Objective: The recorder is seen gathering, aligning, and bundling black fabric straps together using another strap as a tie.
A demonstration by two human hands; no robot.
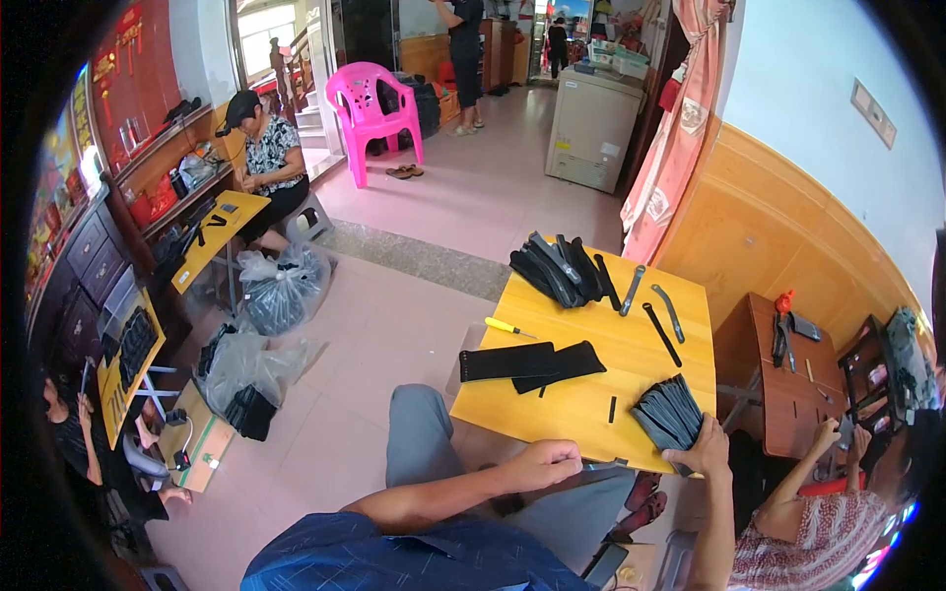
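My left hand (554, 465) is closed at the table's near edge, pinching one end of a thin dark strap (605, 464) with a greyish shine. The strap points right along the edge; its exact kind is too small to make out. My right hand (706, 449) grips the near right corner of a stack of dark grey straps (666, 410), thumb in front and fingers along its side. Two wide black bands (507, 361) overlap on the table, beside a yellow-handled screwdriver (503, 325). A small black strip (612, 410) lies left of the stack.
On the yellow table (572, 419), a pile of black straps (557, 271) and several loose ones occupy the far side. A co-worker sits at a brown table (788, 394) on the right; others work at left. Plastic bags (281, 291) stand on the floor, with a pink chair (374, 108) beyond.
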